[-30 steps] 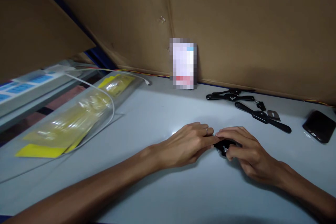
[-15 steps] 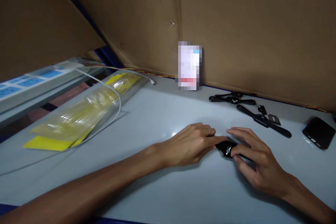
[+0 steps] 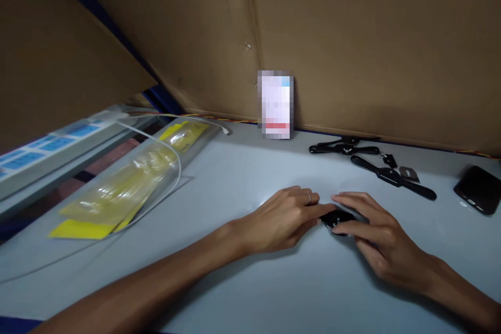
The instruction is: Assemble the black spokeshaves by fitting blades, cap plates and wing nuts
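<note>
A black spokeshave (image 3: 340, 217) lies low over the table between my hands, its middle part showing. My left hand (image 3: 287, 216), with a ring on one finger, is closed around its left end and hides that handle. My right hand (image 3: 379, 235) is bent over the right end, with a fingertip touching the metal part at the middle and the other fingers curved around the handle. Beyond my right hand lies another black spokeshave (image 3: 391, 176), with a flat metal blade (image 3: 409, 174) beside it. More black spokeshave parts (image 3: 344, 149) lie behind.
A phone with a blurred screen (image 3: 276, 105) leans on the cardboard wall (image 3: 371, 52). A dark phone-like object (image 3: 478, 190) lies at far right. On the left are a clear bag with yellow sheets (image 3: 129, 177), a white cable (image 3: 179, 167) and a power strip (image 3: 50, 146).
My right index finger has shifted left over the spokeshave's middle. My left hand keeps its hold. The view has tilted slightly.
</note>
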Demonstrator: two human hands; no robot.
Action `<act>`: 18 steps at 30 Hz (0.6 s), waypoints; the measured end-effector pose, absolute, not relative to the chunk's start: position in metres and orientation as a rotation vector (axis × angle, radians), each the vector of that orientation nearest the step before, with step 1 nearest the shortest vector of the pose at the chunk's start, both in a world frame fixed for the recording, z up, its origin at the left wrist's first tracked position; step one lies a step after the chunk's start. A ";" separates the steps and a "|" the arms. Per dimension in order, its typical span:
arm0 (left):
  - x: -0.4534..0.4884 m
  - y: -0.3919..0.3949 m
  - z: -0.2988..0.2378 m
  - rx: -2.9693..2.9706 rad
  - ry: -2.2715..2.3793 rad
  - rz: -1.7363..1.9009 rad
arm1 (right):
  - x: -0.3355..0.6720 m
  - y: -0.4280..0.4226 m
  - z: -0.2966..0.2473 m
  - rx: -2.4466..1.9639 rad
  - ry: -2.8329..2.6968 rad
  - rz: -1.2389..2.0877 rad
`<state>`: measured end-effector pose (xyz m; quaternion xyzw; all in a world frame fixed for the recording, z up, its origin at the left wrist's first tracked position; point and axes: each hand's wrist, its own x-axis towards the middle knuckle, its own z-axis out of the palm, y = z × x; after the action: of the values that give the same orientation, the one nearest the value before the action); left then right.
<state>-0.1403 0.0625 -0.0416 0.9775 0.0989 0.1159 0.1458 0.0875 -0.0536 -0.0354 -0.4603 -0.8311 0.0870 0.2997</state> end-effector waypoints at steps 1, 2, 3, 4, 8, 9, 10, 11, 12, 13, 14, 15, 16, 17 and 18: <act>-0.141 0.063 -0.042 2.808 0.289 0.329 | 0.087 -0.054 -0.035 -1.224 -2.211 0.223; -0.141 0.063 -0.042 2.803 0.291 0.323 | 0.087 -0.054 -0.035 -1.243 -2.202 0.200; -0.141 0.063 -0.042 2.799 0.294 0.316 | 0.086 -0.054 -0.035 -1.263 -2.187 0.175; -0.141 0.063 -0.042 2.799 0.292 0.311 | 0.086 -0.054 -0.035 -1.270 -2.184 0.166; -0.141 0.062 -0.042 2.808 0.287 0.315 | 0.086 -0.054 -0.036 -1.242 -2.198 0.205; -0.141 0.062 -0.043 2.807 0.287 0.321 | 0.087 -0.054 -0.036 -1.256 -2.188 0.195; -0.141 0.062 -0.043 2.806 0.288 0.326 | 0.087 -0.054 -0.036 -1.262 -2.186 0.184; -0.141 0.063 -0.044 2.804 0.288 0.331 | 0.088 -0.054 -0.036 -1.250 -2.194 0.181; -0.141 0.063 -0.044 2.803 0.288 0.336 | 0.088 -0.054 -0.036 -1.226 -2.213 0.187; -0.141 0.063 -0.045 2.802 0.287 0.339 | 0.088 -0.054 -0.036 -1.207 -2.227 0.193; -0.141 0.063 -0.045 2.803 0.284 0.339 | 0.088 -0.054 -0.036 -1.205 -2.229 0.189; -0.141 0.063 -0.045 2.803 0.280 0.340 | 0.088 -0.053 -0.035 -1.223 -2.219 0.177; -0.141 0.063 -0.045 2.804 0.276 0.338 | 0.089 -0.053 -0.035 -1.246 -2.204 0.160; -0.141 0.063 -0.045 2.806 0.273 0.338 | 0.089 -0.053 -0.035 -1.258 -2.197 0.152; -0.141 0.062 -0.045 2.808 0.272 0.338 | 0.089 -0.053 -0.034 -1.247 -2.203 0.154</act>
<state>-0.1411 0.0625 -0.0446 0.9772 0.0947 0.1177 0.1495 0.0888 -0.0527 -0.0339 -0.4694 -0.8291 0.0579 0.2983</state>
